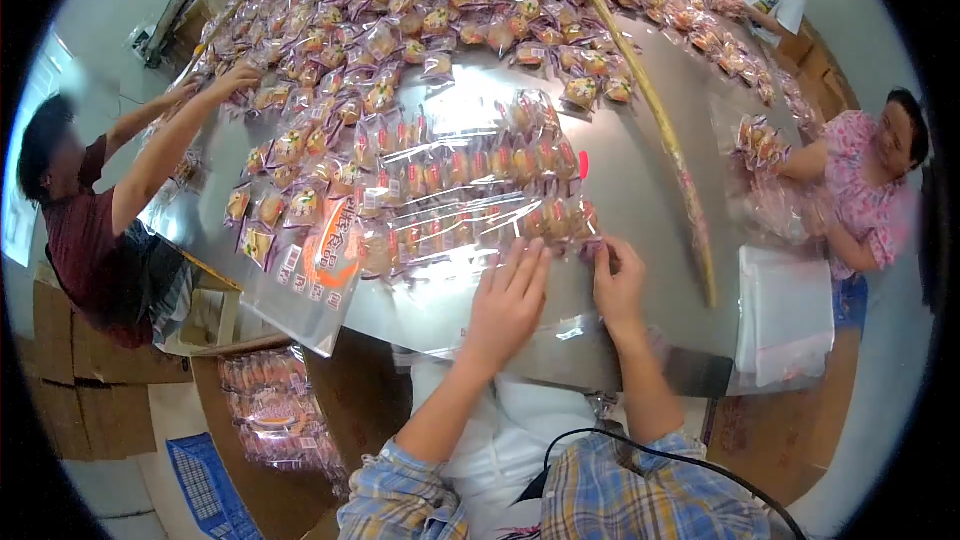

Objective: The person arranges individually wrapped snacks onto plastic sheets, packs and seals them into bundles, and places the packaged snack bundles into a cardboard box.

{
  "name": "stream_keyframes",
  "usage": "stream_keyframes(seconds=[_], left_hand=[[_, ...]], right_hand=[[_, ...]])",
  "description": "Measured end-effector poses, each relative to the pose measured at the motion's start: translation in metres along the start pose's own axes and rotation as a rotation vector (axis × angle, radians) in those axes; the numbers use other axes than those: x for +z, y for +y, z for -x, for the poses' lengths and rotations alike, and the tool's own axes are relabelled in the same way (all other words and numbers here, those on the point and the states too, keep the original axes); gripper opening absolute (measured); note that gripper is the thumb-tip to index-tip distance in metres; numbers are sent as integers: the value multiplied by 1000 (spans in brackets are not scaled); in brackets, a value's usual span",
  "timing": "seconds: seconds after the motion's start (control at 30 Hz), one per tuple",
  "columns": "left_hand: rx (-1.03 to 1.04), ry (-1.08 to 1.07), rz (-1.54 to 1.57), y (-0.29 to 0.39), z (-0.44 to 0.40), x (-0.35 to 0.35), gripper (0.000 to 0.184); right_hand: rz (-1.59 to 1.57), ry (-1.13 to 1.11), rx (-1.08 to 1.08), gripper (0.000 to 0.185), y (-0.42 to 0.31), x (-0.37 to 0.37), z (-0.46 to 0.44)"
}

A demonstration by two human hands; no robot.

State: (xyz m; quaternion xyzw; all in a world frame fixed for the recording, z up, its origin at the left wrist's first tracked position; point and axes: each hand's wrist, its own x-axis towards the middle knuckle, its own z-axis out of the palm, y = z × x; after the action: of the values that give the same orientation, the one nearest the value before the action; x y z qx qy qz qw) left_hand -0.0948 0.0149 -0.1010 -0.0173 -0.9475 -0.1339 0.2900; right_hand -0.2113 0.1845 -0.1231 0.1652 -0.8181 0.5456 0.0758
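Observation:
A large clear plastic bag [450, 225] lies flat in front of me, with several rows of small wrapped cakes [470, 172] inside. My left hand [508, 305] rests on its near edge, fingers stretched out and close together. At the bag's near right corner, my right hand [618, 285] has thumb and fingers pinched on the plastic. Left of the filled bag is a flat printed plastic bag [322, 275] with orange and white lettering. Loose wrapped cakes [290, 205] lie beside it.
Wrapped cakes [400, 10] are heaped across the far side of the metal table [655, 200]. A long stick [660, 120] lies to the right, near a stack of clear bags [785, 315]. Co-workers stand left and right. Below left, a carton [365, 410] holds packed bags.

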Motion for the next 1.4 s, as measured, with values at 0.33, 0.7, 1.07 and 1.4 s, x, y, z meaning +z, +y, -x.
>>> stream_keyframes(seconds=[0.33,0.7,1.07,1.4], left_hand=[[-77,32,-34,19,-16,22,51],[-125,114,-80,21,-22,50,48],[-21,13,78,10,57,-26,42],[-122,238,170,23,177,-103,22]], right_hand=[[10,56,-125,9,-2,3,47],[1,73,-37,8,-10,-4,52],[96,62,-105,11,4,-4,53],[944,149,-136,61,10,-149,118]])
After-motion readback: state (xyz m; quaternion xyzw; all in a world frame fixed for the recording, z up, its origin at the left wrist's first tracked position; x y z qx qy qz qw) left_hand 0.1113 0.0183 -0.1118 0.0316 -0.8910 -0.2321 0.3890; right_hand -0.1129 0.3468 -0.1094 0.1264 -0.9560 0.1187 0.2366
